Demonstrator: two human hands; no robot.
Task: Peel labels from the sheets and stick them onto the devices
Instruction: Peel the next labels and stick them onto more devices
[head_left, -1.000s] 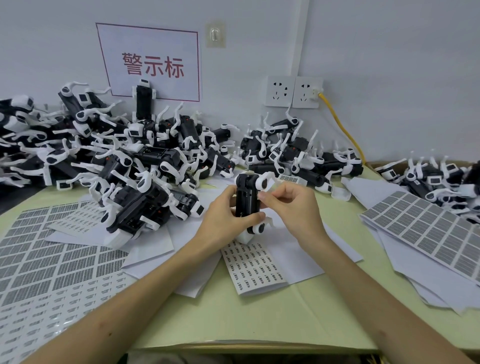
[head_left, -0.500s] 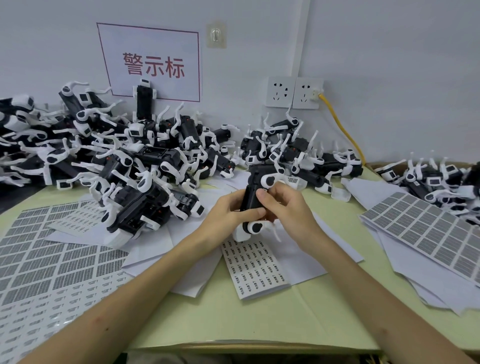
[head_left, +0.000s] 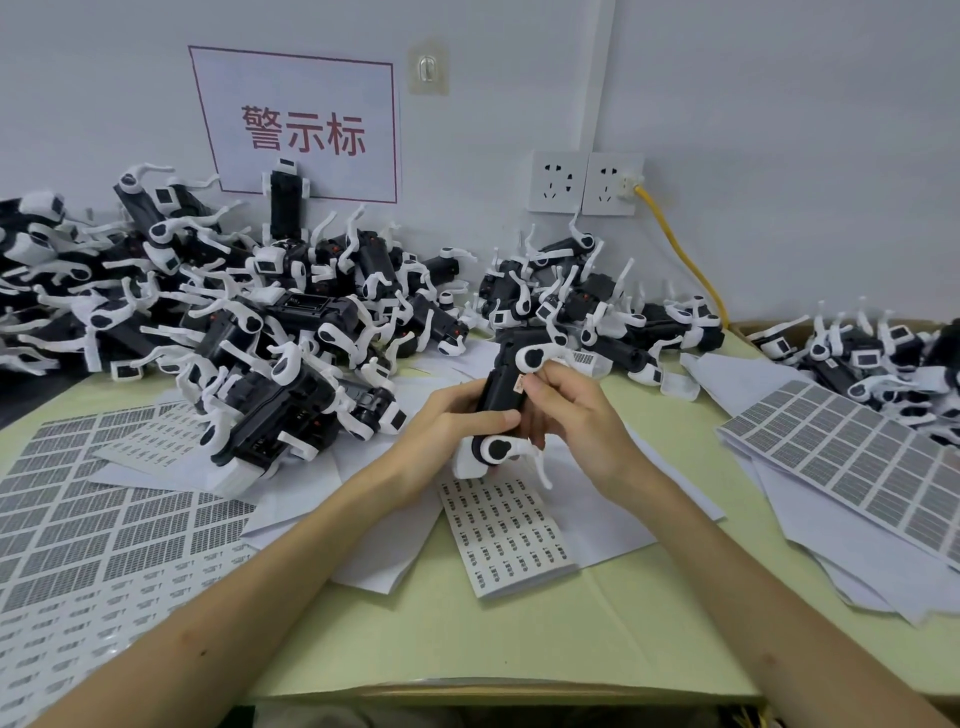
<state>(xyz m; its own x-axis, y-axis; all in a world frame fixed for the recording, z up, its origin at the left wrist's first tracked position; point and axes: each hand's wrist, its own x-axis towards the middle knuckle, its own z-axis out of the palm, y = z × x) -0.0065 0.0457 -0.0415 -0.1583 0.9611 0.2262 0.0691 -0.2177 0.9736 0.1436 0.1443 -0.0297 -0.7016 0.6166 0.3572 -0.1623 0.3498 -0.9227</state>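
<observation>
Device, black and white and slightly tilted, is held above the tabletop, the left hand with fingers clamped round its body. Curled fingers of the right hand pinch a small label at its upper side. A label sheet lies just below the fingers, a pile of devices to their left.

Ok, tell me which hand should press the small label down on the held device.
The right hand: its fingertips pinch the small pale label onto the black-and-white plastic device, while the left hand grips the device's body, likely best left steadying it.
</observation>
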